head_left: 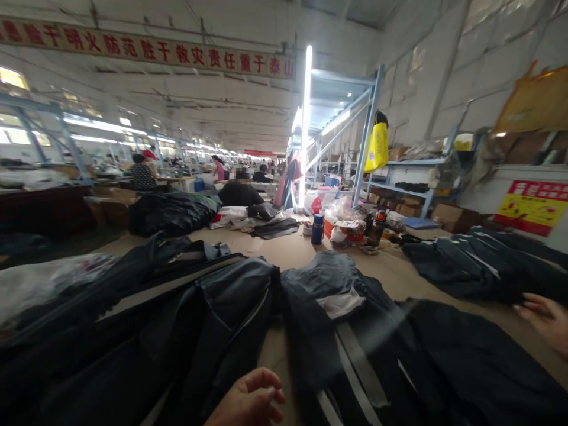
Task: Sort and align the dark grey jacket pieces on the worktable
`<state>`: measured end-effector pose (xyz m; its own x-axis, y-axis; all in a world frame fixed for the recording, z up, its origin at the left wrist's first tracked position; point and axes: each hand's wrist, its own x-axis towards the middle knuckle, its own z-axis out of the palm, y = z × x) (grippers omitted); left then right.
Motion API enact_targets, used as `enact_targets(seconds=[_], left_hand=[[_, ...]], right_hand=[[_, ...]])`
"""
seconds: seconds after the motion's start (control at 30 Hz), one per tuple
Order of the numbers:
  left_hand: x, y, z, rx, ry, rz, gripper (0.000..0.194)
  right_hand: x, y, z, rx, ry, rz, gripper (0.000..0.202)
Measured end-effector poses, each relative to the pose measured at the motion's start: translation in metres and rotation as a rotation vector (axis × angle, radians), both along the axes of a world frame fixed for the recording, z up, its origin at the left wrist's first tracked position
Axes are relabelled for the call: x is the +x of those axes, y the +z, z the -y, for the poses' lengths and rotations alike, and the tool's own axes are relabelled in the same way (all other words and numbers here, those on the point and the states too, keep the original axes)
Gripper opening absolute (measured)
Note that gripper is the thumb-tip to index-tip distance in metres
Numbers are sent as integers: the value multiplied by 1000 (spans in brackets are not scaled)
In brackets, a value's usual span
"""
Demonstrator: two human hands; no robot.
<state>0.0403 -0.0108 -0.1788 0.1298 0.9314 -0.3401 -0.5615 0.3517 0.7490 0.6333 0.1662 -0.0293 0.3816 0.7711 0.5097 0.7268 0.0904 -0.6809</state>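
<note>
Dark garment lies spread flat on the brown table, just ahead of the person, with a grey strap and a white label patch showing. The left hand sits at six o'clock, fingers loosely curled, holding nothing, at the garment's near edge. The right hand enters at three o'clock, fingers extended and open, close to another dark pile. At nine o'clock more dark garments are heaped. At twelve o'clock stand a blue bottle and a lit tube lamp.
</note>
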Motion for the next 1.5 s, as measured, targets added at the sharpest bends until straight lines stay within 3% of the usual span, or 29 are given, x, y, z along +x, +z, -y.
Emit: enact_targets(seconds=[0.17,0.27,0.37,0.47,0.67,0.83,0.9,1.03,1.17,1.3,1.4,1.5], left_hand=[[5,-9,0,-10,52,-201,37],[4,-23,-4,-9,62,-270,39],[4,-37,-4,-49,101,-296,42],[2,-45,0,-25,124,-334,42],[-1,-58,8,80,129,-419,39],[2,-55,10,113,120,-507,34],[4,-52,10,124,117,-545,33],[7,-52,10,132,115,-578,28],[8,-57,11,137,113,-586,27],[7,-60,13,127,104,-602,30],[6,-60,14,120,108,-589,34],[5,-59,14,106,113,-561,38]], right_hand=[[-185,18,22,-158,281,228,46],[-279,12,32,-37,649,488,35],[-346,3,39,-17,880,855,34],[-385,-9,34,-193,873,1142,40],[-388,-31,11,-394,720,1177,50],[-379,-23,22,-365,653,1103,44],[-380,-22,38,-275,732,1092,46],[-383,-43,76,-250,1165,1221,65],[-384,-67,93,-311,1227,1285,55],[-381,-48,81,-265,1207,1207,58],[-372,-26,60,-205,981,1203,58],[-361,-20,39,-271,846,1283,61]])
